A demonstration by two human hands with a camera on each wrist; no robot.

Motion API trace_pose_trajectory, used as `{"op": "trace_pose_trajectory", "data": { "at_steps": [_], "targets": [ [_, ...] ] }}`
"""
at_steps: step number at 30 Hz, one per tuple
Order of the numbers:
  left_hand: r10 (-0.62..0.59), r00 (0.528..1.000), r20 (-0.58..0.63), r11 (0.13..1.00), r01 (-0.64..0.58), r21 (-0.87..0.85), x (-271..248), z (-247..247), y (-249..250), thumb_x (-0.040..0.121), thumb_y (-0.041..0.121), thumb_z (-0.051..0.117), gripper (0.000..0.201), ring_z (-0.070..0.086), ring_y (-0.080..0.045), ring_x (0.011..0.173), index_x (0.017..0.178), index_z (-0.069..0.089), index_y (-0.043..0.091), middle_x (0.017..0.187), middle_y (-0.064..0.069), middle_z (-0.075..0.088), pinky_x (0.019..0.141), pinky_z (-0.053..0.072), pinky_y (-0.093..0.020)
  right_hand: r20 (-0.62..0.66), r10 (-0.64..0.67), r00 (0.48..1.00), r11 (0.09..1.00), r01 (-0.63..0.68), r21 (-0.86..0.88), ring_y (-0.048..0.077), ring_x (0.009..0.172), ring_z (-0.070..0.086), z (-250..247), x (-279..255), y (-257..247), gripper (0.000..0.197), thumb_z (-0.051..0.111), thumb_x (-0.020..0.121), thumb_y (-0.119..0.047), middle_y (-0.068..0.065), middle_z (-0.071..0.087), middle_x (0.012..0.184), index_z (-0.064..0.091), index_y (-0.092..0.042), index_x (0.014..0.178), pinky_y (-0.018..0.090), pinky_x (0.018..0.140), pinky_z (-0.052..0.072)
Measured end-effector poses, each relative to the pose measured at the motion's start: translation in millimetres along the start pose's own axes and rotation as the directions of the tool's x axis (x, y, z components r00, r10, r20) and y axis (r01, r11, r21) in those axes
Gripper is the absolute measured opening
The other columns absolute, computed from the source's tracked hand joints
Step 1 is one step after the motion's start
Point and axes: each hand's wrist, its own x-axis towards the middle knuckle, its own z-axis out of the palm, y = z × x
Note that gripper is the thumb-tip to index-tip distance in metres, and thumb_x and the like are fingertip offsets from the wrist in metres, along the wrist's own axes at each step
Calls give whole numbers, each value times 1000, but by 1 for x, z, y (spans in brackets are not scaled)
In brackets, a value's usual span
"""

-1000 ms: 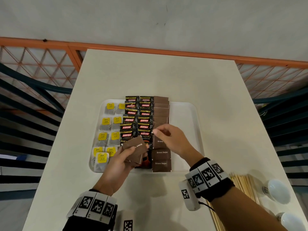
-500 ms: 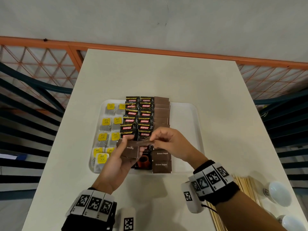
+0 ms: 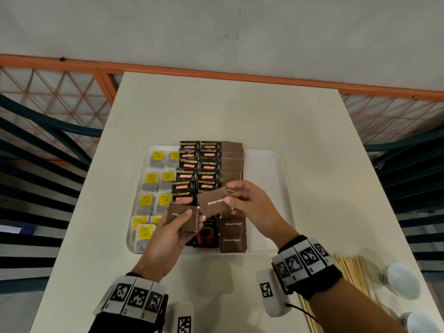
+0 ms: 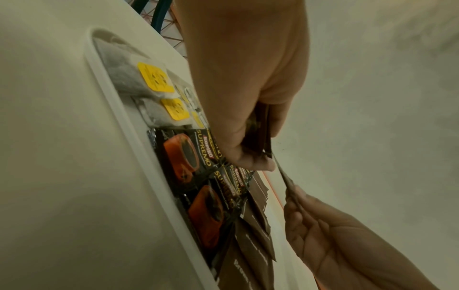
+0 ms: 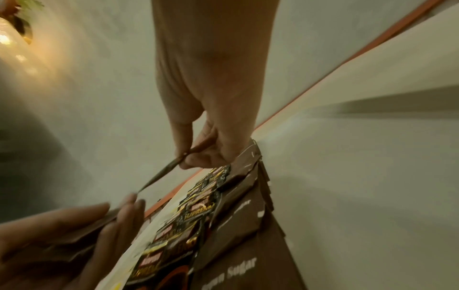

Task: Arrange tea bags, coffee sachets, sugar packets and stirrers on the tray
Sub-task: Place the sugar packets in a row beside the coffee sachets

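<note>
A white tray (image 3: 269,164) holds yellow-tagged tea bags (image 3: 151,177) on the left, two columns of black Kopiko coffee sachets (image 3: 199,164) in the middle and a column of brown sugar packets (image 3: 231,155) beside them. My left hand (image 3: 175,227) grips a small stack of brown sugar packets (image 3: 183,216) above the tray's near side. My right hand (image 3: 242,200) pinches one brown sugar packet (image 3: 212,201) just right of that stack, above the sugar column. In the wrist views that single packet (image 5: 161,172) shows edge-on between thumb and fingers.
Wooden stirrers (image 3: 350,270) lie on the white table (image 3: 240,111) at the near right, next to two white cups (image 3: 400,280). An orange mesh railing (image 3: 48,92) runs behind and beside the table. The tray's right third is bare.
My right hand went from the sugar column to the left hand's stack, took one packet off it and now lifts it away to the right.
</note>
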Motion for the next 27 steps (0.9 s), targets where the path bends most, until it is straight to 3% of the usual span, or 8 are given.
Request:
{"op": "trace_pose_trajectory", "data": {
  "at_steps": [3, 6, 9, 13, 19, 23, 25, 27],
  "targets": [
    [-23, 1000, -13, 998, 24, 64, -2, -1, 3, 95, 7, 42, 28, 66, -19, 84, 113, 58, 20, 101, -12, 69, 70, 52, -27, -220, 61, 974, 994, -38, 105, 14, 71, 61, -12, 16, -1, 19, 63, 83, -2, 3, 66, 86, 57, -17, 94, 16, 57, 50],
    [-21, 999, -32, 994, 25, 105, -1, -1, 3, 96, 10, 41, 30, 63, -14, 91, 119, 55, 22, 107, -9, 70, 71, 45, -25, -365, 106, 925, 992, -73, 103, 12, 68, 58, -20, 32, 2, 18, 66, 83, -4, 2, 63, 80, 55, -19, 83, 17, 54, 45],
    [-34, 999, -32, 992, 37, 119, 1, 0, 2, 94, 8, 44, 32, 61, -18, 101, 121, 55, 21, 108, -7, 70, 74, 47, -26, -423, 125, 897, 991, -95, 91, 13, 69, 57, -22, 45, 7, 20, 67, 81, -6, 3, 62, 81, 53, -20, 80, 21, 57, 44],
    [-15, 1000, -27, 992, 18, 128, 3, 4, -1, 90, 5, 50, 32, 62, -18, 96, 117, 58, 22, 105, -6, 66, 66, 54, -22, -470, 92, 878, 994, -106, -4, 17, 74, 59, -18, 55, 13, 21, 70, 79, -10, 5, 64, 84, 52, -21, 80, 24, 63, 44],
    [-19, 1000, 20, 997, 17, 81, 5, 6, 2, 91, 3, 47, 34, 64, -14, 89, 119, 57, 20, 102, -5, 67, 70, 55, -20, -497, -13, 868, 965, -120, -234, 3, 63, 51, -16, 48, 8, 19, 67, 83, -16, -3, 58, 76, 52, -15, 94, 10, 51, 38],
    [-34, 995, 89, 999, 34, -5, 5, 8, 8, 91, -2, 38, 39, 61, -19, 94, 120, 57, 16, 106, -8, 65, 77, 56, -23, -388, -111, 915, 924, -49, -380, 2, 70, 51, -6, 33, -3, 11, 59, 88, -24, -8, 56, 79, 56, -17, 96, 10, 61, 37],
    [-25, 994, 111, 1000, 26, -5, 5, 9, 9, 91, -4, 35, 42, 64, -17, 94, 121, 57, 17, 105, -6, 68, 74, 56, -21, -185, -91, 978, 902, 2, -432, 0, 74, 50, 5, 20, -11, 18, 53, 91, -32, -12, 55, 80, 59, -16, 99, 12, 66, 37],
    [-8, 994, 113, 1000, 5, 25, 6, 11, 9, 91, -5, 38, 43, 66, -15, 95, 123, 56, 19, 107, -3, 69, 75, 55, -20, 34, -24, 999, 891, 36, -452, 1, 77, 53, 15, 8, -15, 29, 51, 91, -38, -11, 58, 84, 60, -14, 104, 16, 71, 40]
  ]
}}
